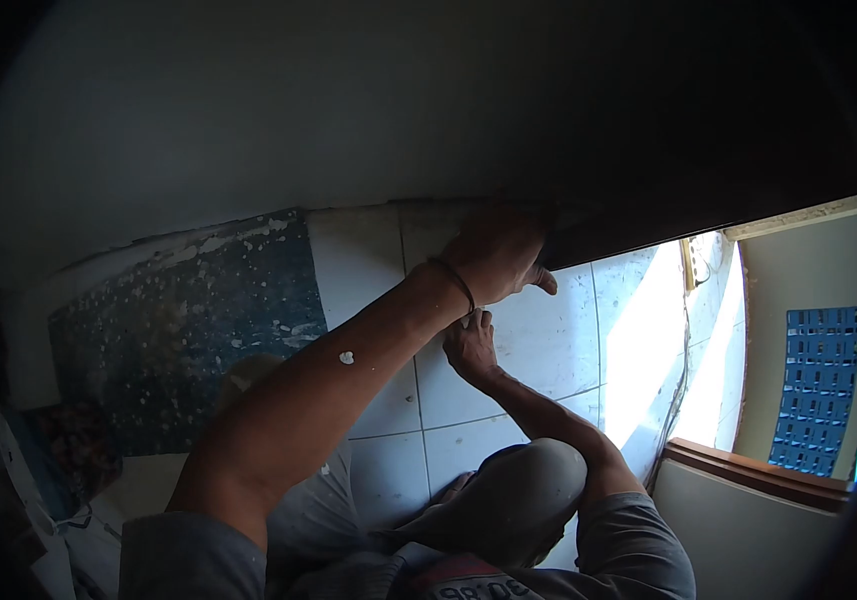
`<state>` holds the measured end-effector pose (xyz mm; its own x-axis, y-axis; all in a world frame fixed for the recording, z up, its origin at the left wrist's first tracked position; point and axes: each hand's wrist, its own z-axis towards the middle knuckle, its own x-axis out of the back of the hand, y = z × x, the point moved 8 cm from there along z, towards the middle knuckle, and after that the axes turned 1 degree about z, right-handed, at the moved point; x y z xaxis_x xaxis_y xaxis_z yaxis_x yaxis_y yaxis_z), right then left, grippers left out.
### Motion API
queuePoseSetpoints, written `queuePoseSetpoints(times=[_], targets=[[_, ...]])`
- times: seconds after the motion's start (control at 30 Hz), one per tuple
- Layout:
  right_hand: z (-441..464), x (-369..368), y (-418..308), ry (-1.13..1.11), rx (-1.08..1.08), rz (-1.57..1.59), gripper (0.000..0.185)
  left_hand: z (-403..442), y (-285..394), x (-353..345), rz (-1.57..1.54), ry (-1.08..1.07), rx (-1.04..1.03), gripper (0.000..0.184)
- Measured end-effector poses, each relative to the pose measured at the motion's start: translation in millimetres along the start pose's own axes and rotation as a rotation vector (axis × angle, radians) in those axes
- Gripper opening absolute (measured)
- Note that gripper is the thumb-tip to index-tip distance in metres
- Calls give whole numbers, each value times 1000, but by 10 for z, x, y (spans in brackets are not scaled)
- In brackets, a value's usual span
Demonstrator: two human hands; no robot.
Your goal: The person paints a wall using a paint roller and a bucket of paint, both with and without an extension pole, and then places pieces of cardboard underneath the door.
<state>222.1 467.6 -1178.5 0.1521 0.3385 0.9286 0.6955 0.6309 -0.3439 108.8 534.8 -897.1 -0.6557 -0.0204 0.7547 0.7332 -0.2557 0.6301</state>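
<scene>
My left hand (500, 256) reaches up and across to the lower edge of a dark door-like panel (638, 215), a dark band around its wrist. Its thumb sticks out to the right, while the other fingers are lost in shadow and blur; whatever they hold, if anything, does not show. Just below it, my right hand (471, 348) is closed with curled fingers, low over the white floor tiles (518, 350). I cannot make out whether something is inside it. A white paint spot marks my left forearm.
A paint-spattered dark sheet (188, 330) lies along the wall (148, 150) on the left. Bright sunlight falls through a doorway with a wooden sill (748, 475); a blue patterned panel (816, 390) is beyond. A round pale object (23, 470) stands at the lower left. My bent knee (538, 475) is close below.
</scene>
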Motion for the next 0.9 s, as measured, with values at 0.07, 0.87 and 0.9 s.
queuePoseSetpoints(times=[0.07,0.87,0.9], targets=[[36,71,-50,-26,-25,13,46,-3,-4,-12,36,70,-39,85],[-308,-1,-43,209,71,-109,41,-75,272,-61,-11,-71,-85,110],[-303,-10,-37,232,136,-133,41,-77,274,-52,-13,-89,-76,111]])
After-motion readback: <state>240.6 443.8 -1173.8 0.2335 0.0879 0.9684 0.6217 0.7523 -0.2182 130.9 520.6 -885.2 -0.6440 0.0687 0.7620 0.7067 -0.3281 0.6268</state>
